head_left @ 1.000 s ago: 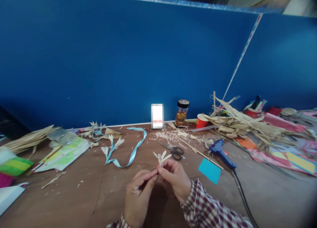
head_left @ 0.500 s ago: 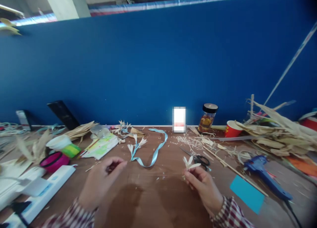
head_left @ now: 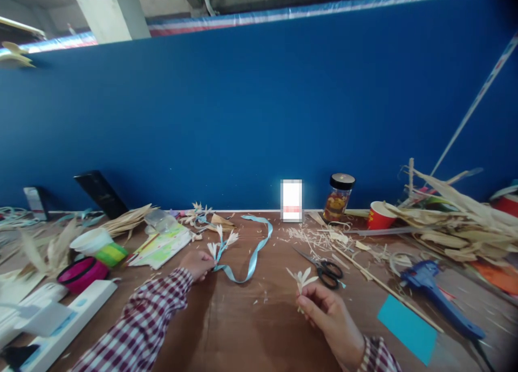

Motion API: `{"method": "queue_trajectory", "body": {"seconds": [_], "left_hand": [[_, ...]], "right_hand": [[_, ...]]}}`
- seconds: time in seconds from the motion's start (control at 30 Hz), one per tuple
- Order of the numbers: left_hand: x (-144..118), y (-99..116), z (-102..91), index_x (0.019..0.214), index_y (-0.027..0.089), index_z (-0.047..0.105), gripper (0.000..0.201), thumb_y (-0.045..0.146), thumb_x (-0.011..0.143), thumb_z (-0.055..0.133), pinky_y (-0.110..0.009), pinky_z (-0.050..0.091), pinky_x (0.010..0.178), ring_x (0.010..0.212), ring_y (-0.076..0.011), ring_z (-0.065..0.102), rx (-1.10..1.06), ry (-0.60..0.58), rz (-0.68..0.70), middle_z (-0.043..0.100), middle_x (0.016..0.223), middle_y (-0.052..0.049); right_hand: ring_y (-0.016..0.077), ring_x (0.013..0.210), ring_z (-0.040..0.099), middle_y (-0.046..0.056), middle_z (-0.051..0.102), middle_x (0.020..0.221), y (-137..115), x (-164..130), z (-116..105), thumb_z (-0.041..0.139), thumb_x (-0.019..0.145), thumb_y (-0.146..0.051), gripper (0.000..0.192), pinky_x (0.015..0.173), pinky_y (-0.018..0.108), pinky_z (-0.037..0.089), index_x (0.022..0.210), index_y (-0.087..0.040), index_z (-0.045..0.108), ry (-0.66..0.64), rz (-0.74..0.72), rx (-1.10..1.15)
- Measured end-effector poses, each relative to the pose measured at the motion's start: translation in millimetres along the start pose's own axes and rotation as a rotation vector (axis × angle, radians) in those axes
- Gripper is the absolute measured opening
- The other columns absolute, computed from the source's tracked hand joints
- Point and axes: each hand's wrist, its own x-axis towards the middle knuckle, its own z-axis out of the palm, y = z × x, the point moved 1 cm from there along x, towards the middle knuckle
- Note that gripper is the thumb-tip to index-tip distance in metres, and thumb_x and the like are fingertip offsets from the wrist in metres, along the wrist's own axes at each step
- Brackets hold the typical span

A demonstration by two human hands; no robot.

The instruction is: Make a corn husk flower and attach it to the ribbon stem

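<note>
1. Two hands work apart over the brown worktop (head_left: 251, 329). One second ago they met at the middle, pinching one small husk flower together; half a second ago the left hand was swinging away empty, and now it reaches out to the left.
2. The left hand (head_left: 197, 264), in a plaid sleeve, closes its grip at the near end of the light blue ribbon (head_left: 254, 253), right beside the ribbon-tied husk flowers (head_left: 222, 241). Whether the fingers pinch the ribbon or a flower stem cannot be told.
3. The right hand (head_left: 324, 314) now holds the small husk flower (head_left: 301, 278) alone, grip clenched on its stem, petals up, above the worktop just in front of the black-handled scissors (head_left: 328, 270).
4. Judgement: the shaping by both hands appears finished, and the work seems to pass to joining this flower with the ribboned ones.
5. Nearby lie husk shavings (head_left: 313, 234), a long thin stick (head_left: 384, 288), a blue glue gun (head_left: 433, 294), a turquoise card (head_left: 407, 329), a black-lidded jar (head_left: 339, 198), a red paper cup (head_left: 378, 215) and a dried husk pile (head_left: 449, 215).
6. Writing: none can be read. The white item (head_left: 292, 200) against the blue wall (head_left: 243, 118) is blurred, and the cup's print is too small.
</note>
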Motion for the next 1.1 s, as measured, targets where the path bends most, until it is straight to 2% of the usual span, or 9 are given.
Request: {"method": "queue_trajectory", "body": {"seconds": [0.13,0.37,0.57,0.73,0.8,0.87,0.93,1.0,1.1], "left_hand": [[1,3,0.9,0.055,0.019,0.054,0.022,0.040,0.062,0.054,-0.023,0.037,0.039,0.037,-0.0134,0.048,0.041,-0.009,-0.004,0.050,0.042,0.002],[5,15,-0.9,0.038,0.021,0.046,0.026,0.036,0.056,0.058,-0.025,0.033,0.043,0.037,-0.0163,0.047,0.128,0.008,0.047,0.044,0.033,0.002],[-1,22,-7.1,0.041,0.021,0.047,0.020,0.027,0.051,0.062,-0.025,0.033,0.047,0.048,-0.0175,0.051,0.056,0.035,0.091,0.048,0.038,0.003],[-25,24,-1.5,0.067,0.020,0.050,0.016,0.031,0.060,0.059,-0.023,0.038,0.042,0.043,-0.0130,0.051,-0.163,-0.031,0.068,0.057,0.051,0.003],[-36,31,1.8,0.081,0.020,0.049,0.026,0.033,0.062,0.060,-0.022,0.043,0.045,0.046,-0.0111,0.054,-0.254,-0.057,0.073,0.061,0.061,0.003],[-49,42,5.1,0.093,0.020,0.046,0.037,0.035,0.063,0.062,-0.022,0.045,0.048,0.048,-0.0099,0.055,-0.355,-0.081,0.078,0.061,0.062,0.004],[-62,56,10.1,0.093,0.020,0.047,0.044,0.031,0.057,0.070,-0.020,0.045,0.048,0.049,-0.0092,0.055,-0.620,-0.117,0.028,0.060,0.060,0.005],[-75,71,18.8,0.081,0.018,0.051,0.037,0.026,0.053,0.074,-0.020,0.046,0.049,0.050,-0.0085,0.056,-0.816,-0.186,0.024,0.060,0.059,0.004],[-88,88,41.0,0.075,0.017,0.057,0.035,0.020,0.047,0.078,-0.020,0.047,0.051,0.050,-0.0080,0.057,-1.019,-0.209,-0.034,0.063,0.063,0.003]], "right_hand": [[0.0076,0.048,0.039,-0.004,0.047,0.057,-1,1,2,0.064,0.070,-0.036,0.021,0.045,0.020,0.030,0.071,-0.017,0.056,-0.020,-0.001,0.004],[0.0070,0.048,0.038,-0.004,0.047,0.056,2,3,2,0.063,0.071,-0.037,0.022,0.044,0.019,0.029,0.073,-0.016,0.057,-0.052,-0.010,-0.002],[0.0074,0.050,0.040,-0.004,0.049,0.060,3,2,1,0.067,0.067,-0.035,0.022,0.046,0.019,0.031,0.075,-0.017,0.056,-0.032,-0.033,0.027],[0.0089,0.051,0.042,-0.004,0.049,0.057,-6,4,-4,0.065,0.069,-0.034,0.019,0.048,0.020,0.033,0.072,-0.018,0.056,0.003,-0.037,-0.001],[0.0097,0.053,0.043,-0.003,0.050,0.058,-17,5,-5,0.064,0.070,-0.034,0.018,0.049,0.021,0.033,0.071,-0.018,0.056,0.015,-0.069,-0.038],[0.0102,0.054,0.043,-0.003,0.050,0.059,-32,7,-4,0.064,0.070,-0.032,0.016,0.051,0.021,0.033,0.069,-0.017,0.057,0.012,-0.113,-0.094],[0.0104,0.055,0.042,-0.003,0.050,0.059,-47,9,1,0.063,0.071,-0.031,0.015,0.051,0.021,0.033,0.069,-0.017,0.058,0.010,-0.162,-0.138],[0.0104,0.055,0.042,-0.002,0.051,0.061,-57,12,9,0.062,0.072,-0.031,0.014,0.051,0.022,0.032,0.072,-0.017,0.059,0.014,-0.207,-0.148],[0.0104,0.055,0.042,-0.002,0.052,0.062,-58,18,22,0.061,0.072,-0.031,0.014,0.051,0.022,0.032,0.073,-0.017,0.060,0.024,-0.241,-0.130]]}}
